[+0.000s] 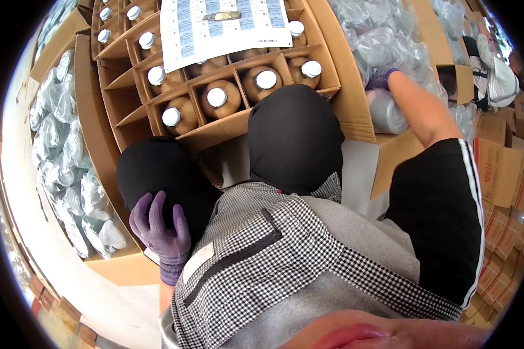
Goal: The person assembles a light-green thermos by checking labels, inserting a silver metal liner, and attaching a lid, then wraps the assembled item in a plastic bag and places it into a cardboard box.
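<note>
My left hand (159, 230), in a purple knit glove, rests on my black-clad left knee with its fingers apart and holds nothing. To the right, my gloved right hand (382, 77) reaches in among clear plastic-bagged items (378, 43) in an open carton; its fingers are mostly hidden by the plastic. Between and beyond my knees stands a divided cardboard box (206, 135). Brown bottles (221, 100) with white caps stand upright in many of its compartments, while some on the left hold no bottle. A printed label sheet (227, 35) lies across the bottles, with a small, narrow wrapped object (222, 16) on it.
Another carton (102, 151) at my left holds more bagged clear items (70, 157). Brown cartons (498, 168) and stacks of smaller boxes (501, 232) stand at the far right. A person in light clothing (501, 78) is at the upper right.
</note>
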Demonstrator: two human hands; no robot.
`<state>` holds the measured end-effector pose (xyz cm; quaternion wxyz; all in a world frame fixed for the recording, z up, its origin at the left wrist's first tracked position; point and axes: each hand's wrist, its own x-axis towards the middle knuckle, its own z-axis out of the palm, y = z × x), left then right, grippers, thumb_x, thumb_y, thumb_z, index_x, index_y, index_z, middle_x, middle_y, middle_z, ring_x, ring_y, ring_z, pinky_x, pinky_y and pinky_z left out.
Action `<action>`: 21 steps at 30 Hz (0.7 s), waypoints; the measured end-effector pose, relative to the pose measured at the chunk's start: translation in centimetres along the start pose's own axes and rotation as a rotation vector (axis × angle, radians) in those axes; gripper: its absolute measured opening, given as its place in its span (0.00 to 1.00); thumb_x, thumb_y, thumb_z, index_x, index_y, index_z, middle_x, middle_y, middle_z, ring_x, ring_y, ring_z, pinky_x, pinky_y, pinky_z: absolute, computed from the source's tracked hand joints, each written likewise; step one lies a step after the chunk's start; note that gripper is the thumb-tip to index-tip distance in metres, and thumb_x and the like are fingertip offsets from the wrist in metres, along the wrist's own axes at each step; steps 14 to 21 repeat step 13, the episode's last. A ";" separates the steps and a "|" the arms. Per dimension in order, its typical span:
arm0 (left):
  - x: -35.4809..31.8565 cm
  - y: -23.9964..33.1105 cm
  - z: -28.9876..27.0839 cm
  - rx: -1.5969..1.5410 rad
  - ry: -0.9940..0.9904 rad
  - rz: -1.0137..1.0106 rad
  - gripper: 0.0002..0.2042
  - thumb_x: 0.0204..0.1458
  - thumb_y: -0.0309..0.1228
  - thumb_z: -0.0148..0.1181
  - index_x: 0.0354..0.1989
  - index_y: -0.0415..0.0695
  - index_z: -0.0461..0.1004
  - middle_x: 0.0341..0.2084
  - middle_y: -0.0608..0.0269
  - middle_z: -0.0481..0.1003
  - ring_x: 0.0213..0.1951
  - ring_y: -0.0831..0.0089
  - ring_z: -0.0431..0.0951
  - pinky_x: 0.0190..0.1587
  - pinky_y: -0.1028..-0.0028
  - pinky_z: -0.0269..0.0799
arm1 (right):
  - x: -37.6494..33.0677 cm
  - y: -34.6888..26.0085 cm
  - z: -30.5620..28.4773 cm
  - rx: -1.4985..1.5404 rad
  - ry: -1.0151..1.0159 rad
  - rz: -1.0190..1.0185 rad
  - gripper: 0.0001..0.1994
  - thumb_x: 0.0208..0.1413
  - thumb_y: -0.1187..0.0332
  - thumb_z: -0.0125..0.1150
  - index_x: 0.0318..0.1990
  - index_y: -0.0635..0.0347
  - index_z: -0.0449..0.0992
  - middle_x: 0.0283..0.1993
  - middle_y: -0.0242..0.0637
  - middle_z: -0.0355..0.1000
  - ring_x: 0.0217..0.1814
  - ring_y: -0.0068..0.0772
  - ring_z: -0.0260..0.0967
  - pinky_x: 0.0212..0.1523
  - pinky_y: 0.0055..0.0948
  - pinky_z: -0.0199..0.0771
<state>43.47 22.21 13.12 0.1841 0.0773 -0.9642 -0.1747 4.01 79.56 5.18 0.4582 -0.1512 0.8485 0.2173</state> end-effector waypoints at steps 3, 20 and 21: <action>0.2 -0.2 0.8 0.029 0.023 0.012 0.18 0.48 0.33 0.66 0.48 0.44 0.79 0.49 0.53 0.73 0.53 0.53 0.70 0.59 0.56 0.63 | -6.1 -2.6 -5.0 -0.076 0.021 0.128 0.29 0.52 0.50 0.63 0.60 0.55 0.76 0.59 0.53 0.74 0.60 0.50 0.72 0.63 0.41 0.67; 1.7 -1.5 2.4 -0.043 0.033 0.068 0.17 0.49 0.33 0.67 0.48 0.46 0.79 0.50 0.52 0.74 0.54 0.51 0.71 0.60 0.56 0.63 | -18.1 1.3 -7.0 0.110 0.250 0.069 0.33 0.41 0.62 0.67 0.61 0.55 0.75 0.50 0.47 0.80 0.48 0.42 0.78 0.52 0.36 0.76; 1.7 -1.5 2.4 -0.043 0.033 0.068 0.17 0.49 0.33 0.67 0.48 0.46 0.79 0.50 0.52 0.74 0.54 0.51 0.71 0.60 0.56 0.63 | -18.1 1.3 -7.0 0.110 0.250 0.069 0.33 0.41 0.62 0.67 0.61 0.55 0.75 0.50 0.47 0.80 0.48 0.42 0.78 0.52 0.36 0.76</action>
